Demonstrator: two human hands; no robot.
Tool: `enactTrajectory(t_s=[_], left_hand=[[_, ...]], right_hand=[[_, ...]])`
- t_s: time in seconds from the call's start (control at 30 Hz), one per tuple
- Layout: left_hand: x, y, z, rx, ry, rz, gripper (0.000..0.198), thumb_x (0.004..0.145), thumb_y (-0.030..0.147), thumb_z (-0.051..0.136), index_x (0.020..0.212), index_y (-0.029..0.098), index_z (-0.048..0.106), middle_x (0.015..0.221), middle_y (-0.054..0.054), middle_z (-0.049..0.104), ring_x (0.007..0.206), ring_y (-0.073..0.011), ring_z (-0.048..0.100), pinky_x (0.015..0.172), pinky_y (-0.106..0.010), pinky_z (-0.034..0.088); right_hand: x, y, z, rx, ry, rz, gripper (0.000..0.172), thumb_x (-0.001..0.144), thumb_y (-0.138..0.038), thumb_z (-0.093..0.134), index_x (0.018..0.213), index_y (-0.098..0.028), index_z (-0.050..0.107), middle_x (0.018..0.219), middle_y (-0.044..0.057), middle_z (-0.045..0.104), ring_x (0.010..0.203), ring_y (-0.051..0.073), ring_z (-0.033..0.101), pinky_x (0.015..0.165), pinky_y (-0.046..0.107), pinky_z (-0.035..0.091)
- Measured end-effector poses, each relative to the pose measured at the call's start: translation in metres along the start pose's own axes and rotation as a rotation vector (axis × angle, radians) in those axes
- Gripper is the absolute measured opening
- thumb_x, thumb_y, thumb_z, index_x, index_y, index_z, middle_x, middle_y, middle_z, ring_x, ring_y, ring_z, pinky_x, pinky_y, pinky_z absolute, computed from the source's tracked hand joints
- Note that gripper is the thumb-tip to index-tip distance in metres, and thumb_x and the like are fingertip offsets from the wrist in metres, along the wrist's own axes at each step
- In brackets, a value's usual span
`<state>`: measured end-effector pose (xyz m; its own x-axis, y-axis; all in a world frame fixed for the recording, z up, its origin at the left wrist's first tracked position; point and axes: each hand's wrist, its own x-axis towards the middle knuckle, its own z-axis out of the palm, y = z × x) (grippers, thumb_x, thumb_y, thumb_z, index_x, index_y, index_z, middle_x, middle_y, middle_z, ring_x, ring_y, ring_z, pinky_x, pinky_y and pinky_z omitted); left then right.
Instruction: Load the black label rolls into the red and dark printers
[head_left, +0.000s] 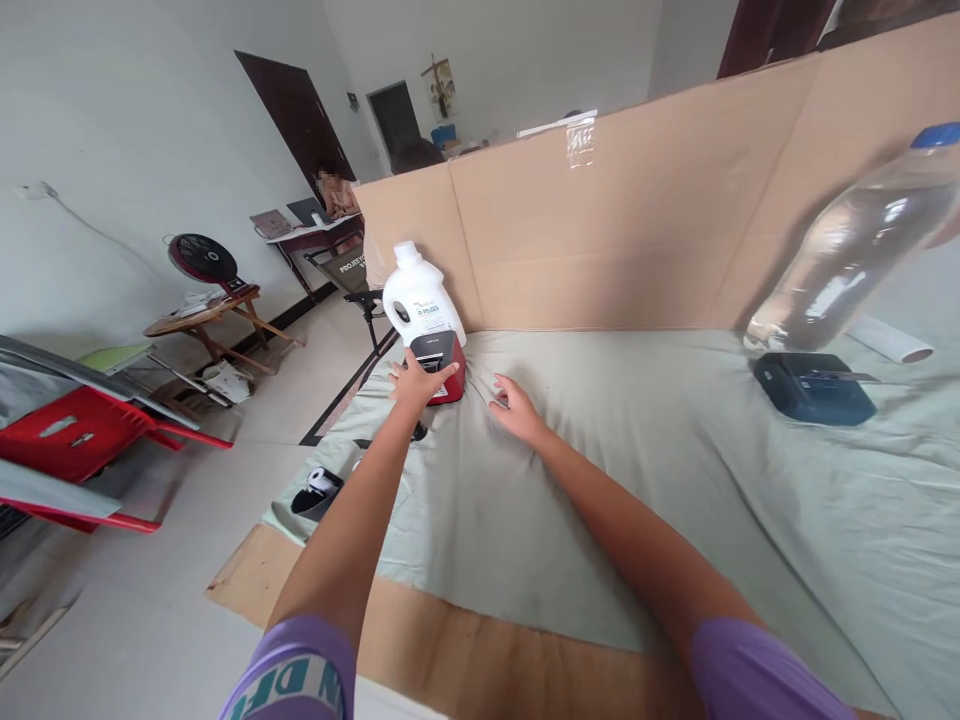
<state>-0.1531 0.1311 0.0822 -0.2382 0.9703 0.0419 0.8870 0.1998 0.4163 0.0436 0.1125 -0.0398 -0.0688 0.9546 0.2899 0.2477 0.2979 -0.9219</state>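
Note:
My left hand reaches to a small red and black device at the far left of the cloth-covered table. Its palm lies against the device's front with the thumb spread along it and the fingers stretched out. A white jug with a white cap stands right behind the device. My right hand lies flat on the pale green cloth a little to the right, fingers apart, holding nothing.
A clear plastic bottle with a blue cap hangs tilted at the right edge, above a dark blue device and a white roll. A cardboard wall backs the table. A black-and-white object lies near the left edge. Red chairs stand on the floor.

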Motion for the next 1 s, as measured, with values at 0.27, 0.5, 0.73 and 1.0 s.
enactTrajectory(t_s=[0.27, 0.5, 0.73, 1.0], left_hand=[[0.023, 0.019, -0.008, 0.010, -0.016, -0.142, 0.113, 0.061, 0.067, 0.076, 0.150, 0.014, 0.031, 0.149, -0.030, 0.040, 0.143, -0.0497, 0.025, 0.098, -0.057, 0.043], [0.027, 0.002, -0.002, 0.053, 0.079, -0.107, 0.102, 0.062, 0.063, 0.075, 0.145, 0.017, 0.037, 0.140, -0.022, 0.050, 0.138, -0.0432, 0.038, 0.104, -0.047, 0.040], [0.027, 0.003, 0.001, 0.024, 0.102, -0.056, 0.097, 0.063, 0.061, 0.075, 0.142, 0.018, 0.039, 0.137, -0.019, 0.051, 0.138, -0.0385, 0.039, 0.106, -0.045, 0.039], [0.026, 0.005, -0.008, -0.020, 0.001, -0.086, 0.115, 0.061, 0.070, 0.077, 0.152, 0.020, 0.028, 0.151, -0.022, 0.040, 0.146, -0.0435, 0.028, 0.109, -0.052, 0.039]], right_hand=[[0.003, 0.000, -0.001, 0.020, 0.010, 0.015, 0.064, 0.080, -0.025, 0.058, 0.142, -0.020, 0.047, 0.130, 0.011, 0.057, 0.096, 0.018, 0.059, 0.098, 0.040, 0.050], [0.007, 0.003, 0.000, 0.072, 0.044, 0.033, 0.061, 0.078, -0.023, 0.060, 0.138, -0.023, 0.050, 0.125, 0.008, 0.059, 0.091, 0.016, 0.059, 0.094, 0.038, 0.052], [0.008, 0.002, 0.000, 0.079, 0.056, 0.036, 0.060, 0.076, -0.021, 0.060, 0.136, -0.024, 0.052, 0.122, 0.007, 0.059, 0.086, 0.015, 0.060, 0.092, 0.036, 0.052], [0.008, 0.006, 0.001, 0.081, 0.060, 0.036, 0.061, 0.076, -0.024, 0.060, 0.137, -0.024, 0.052, 0.122, 0.007, 0.060, 0.087, 0.016, 0.059, 0.091, 0.037, 0.052]])
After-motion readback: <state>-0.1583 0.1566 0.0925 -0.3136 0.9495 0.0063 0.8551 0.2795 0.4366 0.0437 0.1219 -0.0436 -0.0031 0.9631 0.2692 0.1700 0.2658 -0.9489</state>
